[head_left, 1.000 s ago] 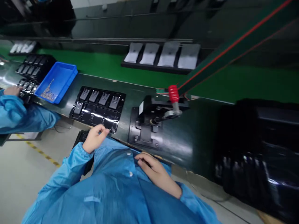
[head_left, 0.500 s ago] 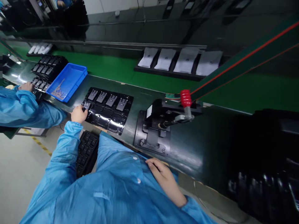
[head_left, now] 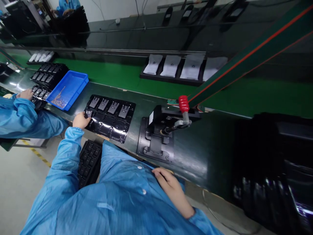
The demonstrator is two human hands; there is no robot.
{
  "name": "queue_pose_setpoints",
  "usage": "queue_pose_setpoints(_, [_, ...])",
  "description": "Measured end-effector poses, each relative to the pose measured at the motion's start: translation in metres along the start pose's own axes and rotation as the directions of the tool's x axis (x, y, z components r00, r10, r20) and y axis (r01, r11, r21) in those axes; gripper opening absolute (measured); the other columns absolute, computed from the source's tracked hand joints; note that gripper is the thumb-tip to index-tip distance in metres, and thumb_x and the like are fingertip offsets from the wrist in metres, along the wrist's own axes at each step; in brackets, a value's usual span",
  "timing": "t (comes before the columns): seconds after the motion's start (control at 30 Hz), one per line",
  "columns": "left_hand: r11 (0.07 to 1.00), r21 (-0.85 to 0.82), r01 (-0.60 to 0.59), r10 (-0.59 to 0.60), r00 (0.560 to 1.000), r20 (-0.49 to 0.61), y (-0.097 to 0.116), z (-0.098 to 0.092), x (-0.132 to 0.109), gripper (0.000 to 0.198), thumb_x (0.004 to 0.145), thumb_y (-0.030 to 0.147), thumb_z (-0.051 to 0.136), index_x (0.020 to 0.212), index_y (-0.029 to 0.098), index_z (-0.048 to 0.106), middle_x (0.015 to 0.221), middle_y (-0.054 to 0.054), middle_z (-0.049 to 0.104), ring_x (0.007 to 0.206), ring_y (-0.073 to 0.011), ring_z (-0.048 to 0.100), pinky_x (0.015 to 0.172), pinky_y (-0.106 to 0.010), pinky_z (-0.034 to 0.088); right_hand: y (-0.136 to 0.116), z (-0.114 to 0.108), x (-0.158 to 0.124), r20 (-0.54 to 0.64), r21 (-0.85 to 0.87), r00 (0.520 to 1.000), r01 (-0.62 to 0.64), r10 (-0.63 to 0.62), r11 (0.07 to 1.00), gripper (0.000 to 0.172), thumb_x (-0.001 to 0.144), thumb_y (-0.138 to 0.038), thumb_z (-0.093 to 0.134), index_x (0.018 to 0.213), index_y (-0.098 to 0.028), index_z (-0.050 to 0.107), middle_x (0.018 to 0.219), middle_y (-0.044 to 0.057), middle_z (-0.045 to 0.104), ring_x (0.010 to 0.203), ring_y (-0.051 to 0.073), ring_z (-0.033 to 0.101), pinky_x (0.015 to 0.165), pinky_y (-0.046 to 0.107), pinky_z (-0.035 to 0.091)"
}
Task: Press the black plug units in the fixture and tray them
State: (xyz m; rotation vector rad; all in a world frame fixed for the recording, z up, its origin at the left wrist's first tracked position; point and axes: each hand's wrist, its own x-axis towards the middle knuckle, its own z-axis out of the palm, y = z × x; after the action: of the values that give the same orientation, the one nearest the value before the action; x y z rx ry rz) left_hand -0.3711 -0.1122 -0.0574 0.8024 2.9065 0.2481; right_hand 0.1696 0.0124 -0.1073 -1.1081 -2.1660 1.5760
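My left hand (head_left: 81, 121) has its fingers closed around a dark grey plastic block (head_left: 88, 113) in the near left pocket of a shiny black tray (head_left: 117, 132). The tray's far row holds several more such blocks (head_left: 113, 107), and its other near pockets show no block. My right hand (head_left: 171, 186) rests against my blue smock at the bench edge, holding nothing, its fingers stretched out. Between the hands, on the bench, stands a black clamp fixture (head_left: 156, 140) with a red-handled lever (head_left: 184, 106).
Left of the tray lies a blue bin (head_left: 74, 86) with small metal pieces. A co-worker's hand (head_left: 26, 94) touches another tray of blocks. White pouches (head_left: 172, 65) sit in a black tray on the green belt. Black trays (head_left: 264, 160) are stacked at right; a block-filled tray (head_left: 89, 160) is below the bench.
The whole view has shifted slightly, so the bench things appear a little further left. My left hand stays on the same block, and my right hand keeps its place.
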Motion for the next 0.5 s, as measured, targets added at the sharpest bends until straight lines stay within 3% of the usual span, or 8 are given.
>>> queue_pose_setpoints(0.23, [1.0,-0.018,0.005,-0.004,0.999,0.042,-0.0019,-0.0056,0.0071,0.046,0.083,0.05,0.079,0.113,0.016,0.071,0.121,-0.023,0.076,0.113,-0.0387,0.072,0.095,-0.043,0.055,0.0002,-0.0002,-0.0004,0.0,0.005,1.0,0.002,-0.002,1.0,0.045,0.1,-0.063,0.053,0.087,-0.027,0.077,0.096,0.007,0.081,0.095,0.031,0.077,0.083,0.041,0.064])
queue_pose_setpoints(0.5, [0.992,-0.1,0.073,-0.069,0.997,0.039,-0.0034,-0.0074,0.0105,0.031,0.086,0.047,0.075,0.099,0.02,0.066,0.102,-0.014,0.075,0.095,-0.0308,0.071,0.088,-0.039,0.053,0.0008,-0.0025,-0.0039,-0.01,0.0,1.0,-0.001,0.001,1.0,0.047,0.101,-0.064,0.052,0.089,-0.026,0.077,0.097,0.008,0.082,0.096,0.03,0.077,0.085,0.04,0.063])
